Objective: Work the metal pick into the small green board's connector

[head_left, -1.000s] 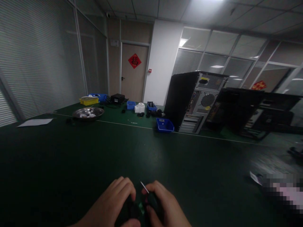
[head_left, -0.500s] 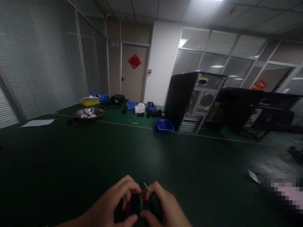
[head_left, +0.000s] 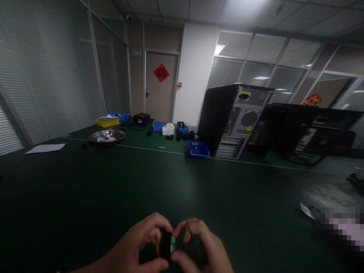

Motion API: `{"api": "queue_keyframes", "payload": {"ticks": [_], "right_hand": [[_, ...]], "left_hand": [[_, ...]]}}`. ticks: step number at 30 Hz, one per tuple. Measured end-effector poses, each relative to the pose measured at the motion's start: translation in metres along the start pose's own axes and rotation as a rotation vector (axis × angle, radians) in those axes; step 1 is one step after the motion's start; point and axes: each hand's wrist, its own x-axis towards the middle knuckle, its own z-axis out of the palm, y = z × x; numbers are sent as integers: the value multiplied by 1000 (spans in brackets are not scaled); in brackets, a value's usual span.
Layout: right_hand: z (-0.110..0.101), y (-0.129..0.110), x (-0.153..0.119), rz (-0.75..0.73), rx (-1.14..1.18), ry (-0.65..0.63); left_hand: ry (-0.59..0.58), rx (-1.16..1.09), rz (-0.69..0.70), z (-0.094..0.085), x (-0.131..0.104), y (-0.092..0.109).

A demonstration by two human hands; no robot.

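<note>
At the bottom centre, my left hand [head_left: 132, 246] is closed around a dark, boxy part [head_left: 165, 244], its thumb below and fingers above. Against that part's right side stands a small green circuit board [head_left: 173, 243], edge up. My right hand [head_left: 210, 246] pinches the board between thumb and fingertips. A screwdriver, its thin shaft [head_left: 189, 227] poking up past the fingers, is tucked in the same hand; its dark handle is mostly hidden in the palm. Shadow hides the lower side of the dark part.
On the green table [head_left: 113, 193], a blue bin [head_left: 198, 150] stands beside a black computer tower [head_left: 218, 117]. A metal bowl [head_left: 106, 136] and a paper sheet [head_left: 45, 148] lie left. Farther back are a yellow tray [head_left: 108, 121] and a white device [head_left: 168, 129]. A plastic bag [head_left: 330, 193] lies right.
The screwdriver's shaft has shifted right and turned more upright. My right fingertips have come in onto the circuit board, which shows more clearly. My left hand has hardly moved.
</note>
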Motion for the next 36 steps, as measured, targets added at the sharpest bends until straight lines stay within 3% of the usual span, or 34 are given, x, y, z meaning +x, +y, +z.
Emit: {"api": "queue_keyframes", "payload": {"ticks": [4, 10, 16, 25, 31, 36], "right_hand": [[0, -1, 2, -52, -42, -23], [1, 0, 2, -108, -56, -47], [1, 0, 2, -142, -77, -25], [1, 3, -1, -85, -39, -46], [0, 10, -4, -56, 0, -107], [0, 14, -7, -24, 2, -163]], "left_hand": [[-21, -16, -87, 0, 0, 6], [-40, -54, -111, -1, 2, 4], [-106, -99, -246, 2, 4, 8], [-69, -164, -275, 2, 2, 13], [-174, -175, -303, -1, 0, 34], [-135, -118, -257, 2, -4, 25]]}}
